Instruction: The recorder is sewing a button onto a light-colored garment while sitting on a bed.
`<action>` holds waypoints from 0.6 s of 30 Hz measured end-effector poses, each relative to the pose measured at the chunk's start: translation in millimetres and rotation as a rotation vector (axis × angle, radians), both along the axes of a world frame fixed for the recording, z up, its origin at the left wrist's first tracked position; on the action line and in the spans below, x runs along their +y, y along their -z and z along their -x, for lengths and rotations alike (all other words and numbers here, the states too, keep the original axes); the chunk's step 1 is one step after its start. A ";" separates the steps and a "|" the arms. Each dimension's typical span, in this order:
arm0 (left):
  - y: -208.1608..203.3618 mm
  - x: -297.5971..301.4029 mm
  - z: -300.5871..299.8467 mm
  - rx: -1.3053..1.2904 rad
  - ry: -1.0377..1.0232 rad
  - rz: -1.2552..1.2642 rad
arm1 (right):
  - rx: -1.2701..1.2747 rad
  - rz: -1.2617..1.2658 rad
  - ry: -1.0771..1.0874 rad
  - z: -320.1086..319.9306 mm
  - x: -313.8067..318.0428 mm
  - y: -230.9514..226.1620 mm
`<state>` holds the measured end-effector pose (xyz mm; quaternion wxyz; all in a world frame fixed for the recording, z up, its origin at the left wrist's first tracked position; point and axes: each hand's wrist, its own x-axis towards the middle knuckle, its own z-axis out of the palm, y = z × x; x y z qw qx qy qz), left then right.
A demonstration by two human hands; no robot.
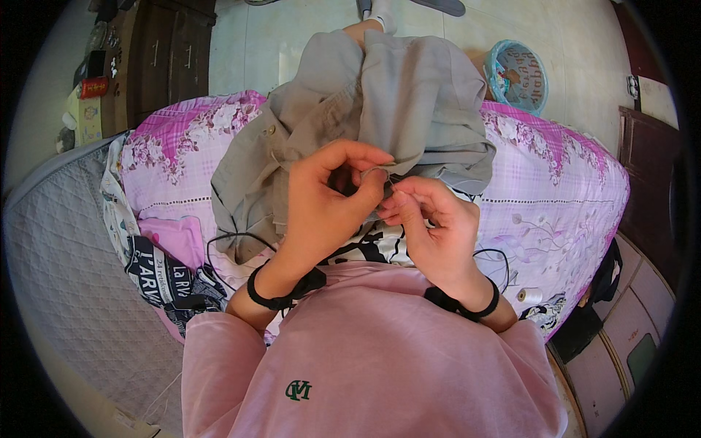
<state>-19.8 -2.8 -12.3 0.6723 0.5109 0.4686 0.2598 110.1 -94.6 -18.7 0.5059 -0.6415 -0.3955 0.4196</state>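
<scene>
My left hand [337, 191] is closed in a pinch, thumb against fingers, over the middle of my lap. Close beside it, my right hand [432, 219] pinches with thumb and forefinger, the other fingers curled. A fine thread [392, 180] runs between the fingertips of both hands; whether a needle is there is too small to tell. Under and beyond the hands, a grey-green garment [416, 95] with a button [272, 130] is draped over my legs in loose folds. Black-and-white printed cloth [376, 244] shows below my hands.
I sit on a bed with a pink-and-white floral sheet [555, 197]. On it lies a white thread spool [530, 295] at right. Dark printed cloth [157, 274] lies at left beside a grey quilted surface [66, 270]. A blue basket [537, 102] stands on the floor near a dark cabinet [164, 66].
</scene>
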 end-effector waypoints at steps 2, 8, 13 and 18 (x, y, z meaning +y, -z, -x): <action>-0.1 -1.3 0.2 0.033 -0.002 -0.030 | -0.024 0.004 -0.033 -0.8 1.7 -2.6; 6.9 -6.1 -2.8 0.070 -0.054 -0.178 | 0.000 0.004 -0.004 0.0 3.4 -0.1; 5.6 -6.3 -4.3 0.109 -0.057 -0.336 | 0.018 -0.011 -0.004 0.5 2.7 -0.7; 5.5 -6.7 -4.5 0.140 -0.060 -0.432 | 0.046 -0.017 -0.011 0.3 3.7 -1.6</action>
